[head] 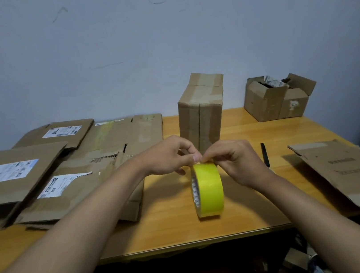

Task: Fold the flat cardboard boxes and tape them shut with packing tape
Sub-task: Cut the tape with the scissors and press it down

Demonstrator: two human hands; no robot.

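Head view. Yellow roll of packing tape (208,189) stands on edge at centre of the wooden table (243,208), core axis running 9 to 3 o'clock, tread facing the camera. Left hand (169,155) and right hand (234,163) both pinch at the roll's top, fingertips curled and meeting there. At 12 o'clock, just behind: upright taped brown cardboard box (201,112). At 9–10 o'clock: flattened labelled cartons (67,167). At 2 o'clock: small open box (278,98). At 3 o'clock: black pen (265,155) and a flat cardboard sheet (348,172).

Tape roll (208,189) stands before folded box (201,114), flattened boxes (67,167) left.
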